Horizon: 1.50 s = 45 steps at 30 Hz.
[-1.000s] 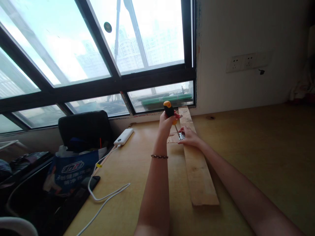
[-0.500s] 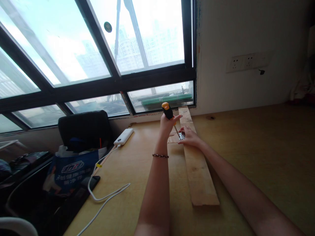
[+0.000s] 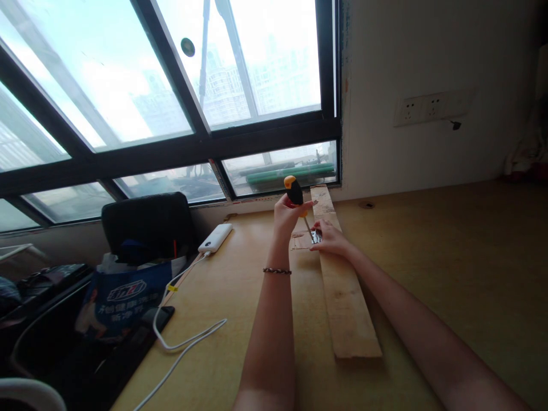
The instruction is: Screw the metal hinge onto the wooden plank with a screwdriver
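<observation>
My left hand (image 3: 287,216) is closed around the black and yellow handle of a screwdriver (image 3: 294,191), which leans with its shaft pointing down and to the right. The shaft's tip meets a small shiny metal fitting (image 3: 316,236) on a long wooden board (image 3: 347,302). Thumb and fingers of my right hand (image 3: 331,237) pinch the fitting's right side and rest against the board. A thin, short piece of wood (image 3: 301,240) juts out to the left from beside the fitting. The exact shape of the fitting is too small to make out.
Board and hands are on a wooden table (image 3: 428,274). To the left lie a white power bank (image 3: 215,238) and its white cable (image 3: 188,347). A black chair (image 3: 148,225) with a blue bag (image 3: 124,302) stands beyond the table's left edge. Windows and a wall border the back.
My left hand and the screwdriver handle have shifted slightly, with the fingers loosened and re-placed on the handle. My right hand, the fitting and the board look unmoved.
</observation>
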{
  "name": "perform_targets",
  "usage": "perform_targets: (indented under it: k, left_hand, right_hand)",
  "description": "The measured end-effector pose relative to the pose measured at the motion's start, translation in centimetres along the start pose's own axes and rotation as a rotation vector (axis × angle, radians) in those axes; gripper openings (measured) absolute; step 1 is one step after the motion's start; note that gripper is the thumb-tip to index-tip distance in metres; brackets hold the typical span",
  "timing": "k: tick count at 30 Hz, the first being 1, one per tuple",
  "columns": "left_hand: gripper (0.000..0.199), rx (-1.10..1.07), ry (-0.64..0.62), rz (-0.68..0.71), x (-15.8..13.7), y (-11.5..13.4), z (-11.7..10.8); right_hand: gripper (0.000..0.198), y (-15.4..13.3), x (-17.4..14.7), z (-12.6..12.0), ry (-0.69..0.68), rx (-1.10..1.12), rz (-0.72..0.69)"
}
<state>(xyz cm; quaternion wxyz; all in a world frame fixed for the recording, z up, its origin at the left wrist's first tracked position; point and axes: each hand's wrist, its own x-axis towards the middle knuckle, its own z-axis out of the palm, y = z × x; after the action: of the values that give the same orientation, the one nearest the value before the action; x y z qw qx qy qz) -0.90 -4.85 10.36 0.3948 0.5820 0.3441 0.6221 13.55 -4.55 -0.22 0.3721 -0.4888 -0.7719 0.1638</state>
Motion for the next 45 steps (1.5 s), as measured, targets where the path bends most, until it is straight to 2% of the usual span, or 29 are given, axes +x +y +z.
perform_targets:
  k: [7,12,15,19,23,28,33,45]
  left_hand:
    - [0.028,-0.104,-0.141,0.015,-0.2,0.0,0.0]
    - [0.013,-0.182,-0.123,0.005,0.2,-1.4,0.2]
    - [0.017,-0.177,-0.085,0.005,0.3,-2.0,0.4]
    - [0.035,-0.087,-0.033,0.039,0.3,-2.2,0.7]
    - [0.046,-0.098,0.013,0.053,0.5,-2.5,0.7]
    - [0.044,-0.126,0.038,0.029,0.5,-2.6,0.7]
    - [0.041,-0.177,-0.016,0.027,-0.2,-2.4,1.0]
    - [0.028,-0.096,-0.064,0.044,-0.5,-1.7,0.1]
  right_hand:
    - [0.068,0.2,0.1,0.1,0.011,0.003,-0.005]
    - [0.064,0.0,0.0,0.0,0.009,0.010,-0.012]
    - [0.065,0.0,0.0,0.0,0.014,0.022,-0.008]
    - [0.065,0.1,0.0,0.0,0.012,0.026,-0.001]
    - [0.064,0.0,0.0,0.0,0.007,0.013,-0.003]
    - [0.062,-0.1,-0.1,-0.1,0.002,0.006,-0.001]
    - [0.062,-0.1,-0.1,-0.1,0.003,0.014,0.008]
    - [0.064,0.3,0.0,0.1,0.008,0.005,-0.001]
